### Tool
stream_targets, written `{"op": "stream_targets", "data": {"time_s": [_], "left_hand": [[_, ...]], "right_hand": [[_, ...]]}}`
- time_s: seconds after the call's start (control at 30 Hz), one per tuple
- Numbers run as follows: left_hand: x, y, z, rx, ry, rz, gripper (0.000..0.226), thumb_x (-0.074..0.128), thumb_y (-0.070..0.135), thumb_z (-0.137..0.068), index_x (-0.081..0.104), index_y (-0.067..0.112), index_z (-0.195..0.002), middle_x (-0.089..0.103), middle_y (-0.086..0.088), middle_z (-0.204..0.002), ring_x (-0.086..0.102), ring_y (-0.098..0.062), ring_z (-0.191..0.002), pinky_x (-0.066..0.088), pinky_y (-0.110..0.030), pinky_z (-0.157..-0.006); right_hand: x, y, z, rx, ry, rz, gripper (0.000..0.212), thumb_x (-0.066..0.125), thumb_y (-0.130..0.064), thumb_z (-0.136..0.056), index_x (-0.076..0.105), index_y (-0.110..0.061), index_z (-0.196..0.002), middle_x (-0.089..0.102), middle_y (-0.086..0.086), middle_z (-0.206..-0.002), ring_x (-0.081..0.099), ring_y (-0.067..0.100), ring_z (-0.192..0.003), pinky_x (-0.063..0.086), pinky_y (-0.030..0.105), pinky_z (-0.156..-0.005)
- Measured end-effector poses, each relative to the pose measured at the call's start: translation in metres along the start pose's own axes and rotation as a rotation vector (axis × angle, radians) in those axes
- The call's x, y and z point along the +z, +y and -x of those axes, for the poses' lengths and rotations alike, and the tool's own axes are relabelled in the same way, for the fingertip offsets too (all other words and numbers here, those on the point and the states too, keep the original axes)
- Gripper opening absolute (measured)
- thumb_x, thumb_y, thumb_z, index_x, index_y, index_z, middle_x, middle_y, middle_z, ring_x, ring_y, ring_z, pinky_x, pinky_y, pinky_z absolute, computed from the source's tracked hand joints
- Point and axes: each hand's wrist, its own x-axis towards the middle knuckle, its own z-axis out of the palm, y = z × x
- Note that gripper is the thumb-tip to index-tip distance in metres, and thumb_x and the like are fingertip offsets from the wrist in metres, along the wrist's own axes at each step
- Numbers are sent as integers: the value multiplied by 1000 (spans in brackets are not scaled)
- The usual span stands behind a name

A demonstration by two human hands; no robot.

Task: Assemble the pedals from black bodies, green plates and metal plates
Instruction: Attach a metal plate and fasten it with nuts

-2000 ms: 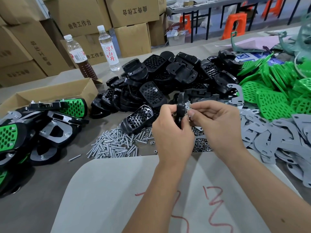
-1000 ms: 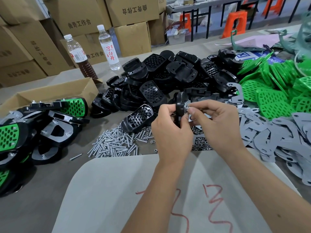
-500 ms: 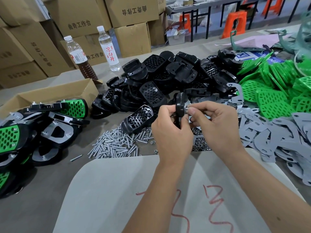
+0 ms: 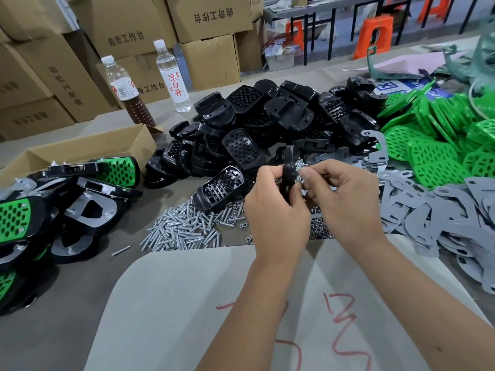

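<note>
Your left hand (image 4: 277,212) grips a black body (image 4: 290,170), right hand (image 4: 345,199) pinching its fastener — finished pedals (image 4: 53,204) at nine o'clock, big heaps remain.

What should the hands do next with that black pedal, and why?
Probably keep twisting the small metal piece tight: the left hand holds the black pedal body on edge, and the right hand's fingertips pinch metal hardware against its side.

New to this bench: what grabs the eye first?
Centre frame, the left hand grips a black pedal body on edge while the right hand pinches small hardware against it. Behind them sprawls a heap of black bodies, with bright green plates piled at the right.
</note>
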Motion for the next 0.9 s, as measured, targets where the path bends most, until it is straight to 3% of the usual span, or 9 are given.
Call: {"op": "stream_targets", "data": {"time_s": [0.1, 0.17, 0.27, 0.37, 0.43, 0.53, 0.67, 0.77, 0.9], "left_hand": [[0, 2, 1, 7, -6, -18, 19, 74, 4, -89, 64, 10, -104, 73, 1, -91, 72, -18, -85, 56, -41, -77], [0, 2, 1, 10, -1, -27, 20, 74, 3, -88, 64, 9, -104, 73, 2, -91, 70, -16, -85, 55, -36, -76], [-1, 2, 0, -2, 6, -21, 20, 73, 2, -88, 63, 9, -104, 73, 3, -92, 70, -14, -86, 53, -32, -77], [-1, 2, 0, 3, 14, -21, 18, 74, 4, -89, 63, 9, -102, 72, 3, -89, 69, -16, -83, 53, -37, -75], [-1, 3, 1, 13, 15, -19, 18, 75, 5, -88, 64, 10, -102, 72, 3, -88, 69, -17, -82, 54, -40, -74], [0, 4, 2, 16, 9, -13, 19, 76, 7, -89, 64, 10, -103, 73, 3, -90, 71, -18, -83, 55, -42, -75], [0, 2, 1, 5, 5, -11, 19, 76, 8, -88, 64, 10, -104, 73, 2, -91, 71, -19, -85, 57, -44, -76], [1, 2, 2, 10, -11, -9, 19, 74, 6, -88, 64, 11, -103, 73, 3, -91, 72, -19, -86, 57, -43, -77], [0, 1, 0, -33, 5, 31, 19, 74, 5, -88, 64, 11, -103, 72, 6, -90, 72, -14, -87, 59, -40, -80]], "right_hand": [[1, -1, -1, -2, 2, 34, 27, 69, -18, -100, 70, -22, -73, 65, -16, -62, 61, 4, -58, 43, 7, -58], [1, 0, -1, -10, -10, 58, 33, 65, -20, -102, 66, -16, -70, 62, -9, -59, 56, 7, -56, 39, 9, -56], [-2, -1, -1, -46, -57, 92, 33, 60, -17, -104, 64, -12, -72, 60, -7, -61, 56, 10, -57, 42, 16, -57], [-5, 0, -3, -35, -111, 107, 22, 64, -12, -100, 69, -14, -79, 64, -9, -66, 61, 13, -63, 53, 34, -62], [-5, 2, -4, -37, -114, 113, 27, 64, -15, -101, 66, -19, -74, 62, -6, -65, 59, 19, -65, 50, 40, -65], [-4, 3, -5, -5, -107, 68, 32, 64, -19, -102, 61, -28, -71, 61, -6, -64, 59, 20, -66, 46, 37, -63], [-3, 6, -6, 34, -82, -22, 18, 66, -16, -101, 64, -18, -83, 65, -8, -72, 63, 15, -71, 52, 34, -69], [-1, 5, -6, -30, -62, 70, 35, 59, -20, -105, 58, -19, -70, 57, -7, -61, 52, 10, -59, 42, 30, -60], [-6, 5, -4, -36, -128, 74, 52, 48, -34, -109, 61, -6, -68, 56, 0, -56, 50, 16, -53, 40, 33, -53]]}}
